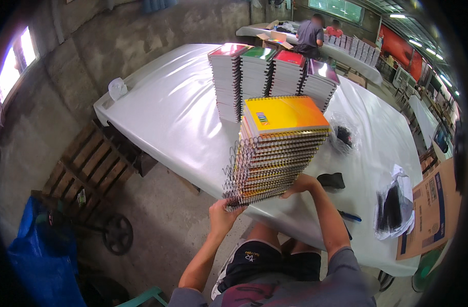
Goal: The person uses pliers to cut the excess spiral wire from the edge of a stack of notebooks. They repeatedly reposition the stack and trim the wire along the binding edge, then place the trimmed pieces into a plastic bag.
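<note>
A tall stack of spiral-bound notebooks (282,153) with a yellow-orange cover on top leans at the table's near edge. My left hand (224,216) grips its lower left corner, where loose wire spirals bunch out. Against the lower right side, my right hand (301,185) is closed on the same stack, its fingers partly hidden. Just behind stand several upright notebook stacks, with a pink-red cover (231,49), a green cover (258,53), a red cover (290,58) and a purple one (323,71). All rest on the white-covered table (162,102).
Right of the stack lie a clear bag with black contents (344,137), a black cloth (331,180), a blue-handled tool (350,216) and black coils in white wrapping (390,207). A cardboard box (430,215) stands beyond. Wooden pallet (85,169) at left; people (309,37) work far back.
</note>
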Demonstrator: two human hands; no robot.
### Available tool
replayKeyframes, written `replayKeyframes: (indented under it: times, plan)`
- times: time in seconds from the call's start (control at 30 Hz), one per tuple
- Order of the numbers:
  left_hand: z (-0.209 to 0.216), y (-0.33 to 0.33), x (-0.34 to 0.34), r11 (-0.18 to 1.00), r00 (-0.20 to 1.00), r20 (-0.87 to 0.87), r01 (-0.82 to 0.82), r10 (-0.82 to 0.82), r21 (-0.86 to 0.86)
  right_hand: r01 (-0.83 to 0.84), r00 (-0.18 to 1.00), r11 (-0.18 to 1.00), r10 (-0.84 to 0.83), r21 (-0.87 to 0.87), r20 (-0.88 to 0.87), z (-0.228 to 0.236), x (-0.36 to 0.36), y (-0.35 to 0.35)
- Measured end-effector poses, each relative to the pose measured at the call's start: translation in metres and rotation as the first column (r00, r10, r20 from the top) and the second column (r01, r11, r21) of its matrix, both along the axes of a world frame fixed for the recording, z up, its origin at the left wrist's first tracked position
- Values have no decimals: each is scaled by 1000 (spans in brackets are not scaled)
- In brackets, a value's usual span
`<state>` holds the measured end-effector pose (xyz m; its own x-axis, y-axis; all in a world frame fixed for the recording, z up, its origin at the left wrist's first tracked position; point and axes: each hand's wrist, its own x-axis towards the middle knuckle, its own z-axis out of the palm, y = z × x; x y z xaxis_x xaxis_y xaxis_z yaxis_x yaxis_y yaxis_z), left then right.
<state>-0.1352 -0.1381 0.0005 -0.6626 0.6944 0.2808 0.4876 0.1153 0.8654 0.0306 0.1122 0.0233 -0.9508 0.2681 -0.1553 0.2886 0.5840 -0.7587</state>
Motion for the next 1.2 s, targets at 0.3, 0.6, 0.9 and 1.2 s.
replayKeyframes:
  times: [0.3,0.6,0.9,1.2]
  plan:
    - [45,-14,-37,920,958,-20,279,-285,277,63,883,975,-153,-211,-444,27,14,-16]
    - [60,4,10,972,998,-41,47,-38,232,99,818,819,-390,-565,-422,43,-3,-42]
    - [57,8,19,954,995,98,-4,-27,301,71,856,859,-313,-507,-412,48,-4,-35]
    - [55,10,27,925,994,105,-74,37,372,10,854,859,-274,-512,-443,45,-8,-35]
